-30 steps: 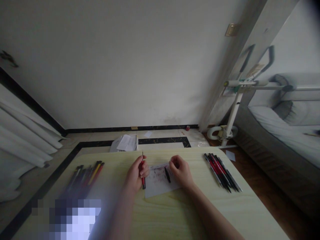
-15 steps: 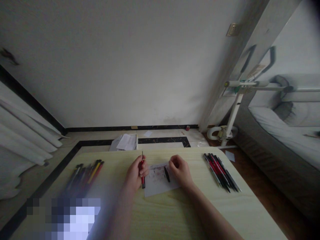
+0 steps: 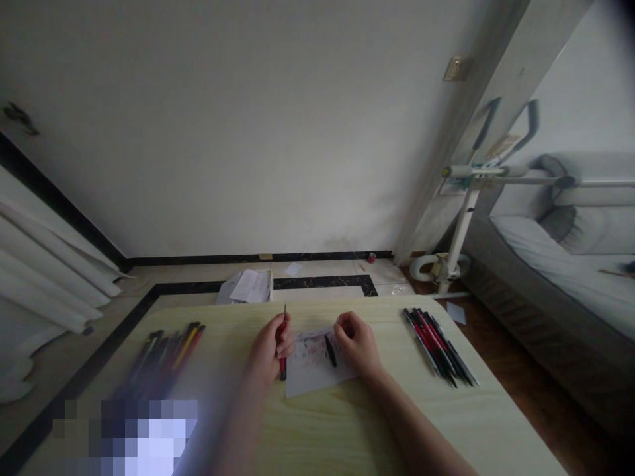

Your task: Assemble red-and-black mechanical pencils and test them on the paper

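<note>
My left hand (image 3: 272, 349) is wrapped round a red pen (image 3: 282, 369), held upright with a thin bare tip pointing up past the fingers and a dark end below. My right hand (image 3: 361, 342) rests at the right edge of a scribbled sheet of paper (image 3: 317, 385), its fingers curled together; whatever they may hold is hidden. Between the hands, a short black tapered piece, like a pen part (image 3: 331, 352), lies on the paper.
On the wooden table (image 3: 317, 433), several red, black and silver pens (image 3: 436, 347) lie bunched at right. Another bunch of pens (image 3: 166, 354) lies at left, blurred by glare. Behind the table are a box of papers (image 3: 247, 287) on the floor and a wall.
The whole view has shifted slightly, so things sit a little lower. Both hands keep nearly the same pose, the left still round the red pen.
</note>
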`<state>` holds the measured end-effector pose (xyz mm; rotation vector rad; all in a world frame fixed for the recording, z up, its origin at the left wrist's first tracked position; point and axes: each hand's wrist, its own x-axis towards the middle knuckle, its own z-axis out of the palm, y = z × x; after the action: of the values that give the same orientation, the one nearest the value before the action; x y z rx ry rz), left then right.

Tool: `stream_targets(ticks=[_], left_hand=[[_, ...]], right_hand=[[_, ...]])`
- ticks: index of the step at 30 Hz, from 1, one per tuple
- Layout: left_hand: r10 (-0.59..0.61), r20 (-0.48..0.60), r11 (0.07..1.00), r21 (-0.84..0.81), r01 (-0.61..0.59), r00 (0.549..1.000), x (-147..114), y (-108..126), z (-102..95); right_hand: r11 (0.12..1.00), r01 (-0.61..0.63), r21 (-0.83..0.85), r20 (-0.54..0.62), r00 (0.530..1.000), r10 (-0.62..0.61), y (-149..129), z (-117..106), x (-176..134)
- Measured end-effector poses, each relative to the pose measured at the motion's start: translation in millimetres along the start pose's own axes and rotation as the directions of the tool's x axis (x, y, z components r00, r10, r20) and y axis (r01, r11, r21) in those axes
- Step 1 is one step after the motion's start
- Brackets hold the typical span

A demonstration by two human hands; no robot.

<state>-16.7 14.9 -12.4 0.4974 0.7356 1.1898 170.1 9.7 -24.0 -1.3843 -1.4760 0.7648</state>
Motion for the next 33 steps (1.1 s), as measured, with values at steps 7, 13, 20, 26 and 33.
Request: stream_targets(ticks=[7, 13, 20, 26, 33], left_hand=[[0.035, -0.041, 0.999, 0.029, -0.034, 0.999, -0.1, -0.7, 0.8], [0.022, -0.051, 1.000, 0.007, -0.022, 0.998, -0.7, 0.0, 1.3], [0.029, -0.051, 1.000, 0.000, -0.029, 0.998, -0.1, -0.6, -0.7], [0.031, -0.022, 0.999, 0.012, -0.031, 0.999, -0.2, -0.7, -0.9], [0.007, -0.028, 1.000, 0.003, -0.007, 1.000, -1.2, 0.7, 2.6]], right_hand=[[1.000, -0.019, 0.012, -0.001, 1.000, 0.019, -2.9, -0.8, 0.1], [1.000, -0.003, 0.013, -0.002, 1.000, 0.003, -3.0, -1.3, -0.5], [1.000, 0.012, 0.003, -0.002, 1.000, -0.012, -4.1, -1.2, -0.7], [1.000, -0.005, 0.017, -0.006, 1.000, 0.006, -3.6, -1.4, -0.6], [1.000, -0.004, 0.008, -0.006, 1.000, 0.004, -1.6, -1.5, -0.8]])
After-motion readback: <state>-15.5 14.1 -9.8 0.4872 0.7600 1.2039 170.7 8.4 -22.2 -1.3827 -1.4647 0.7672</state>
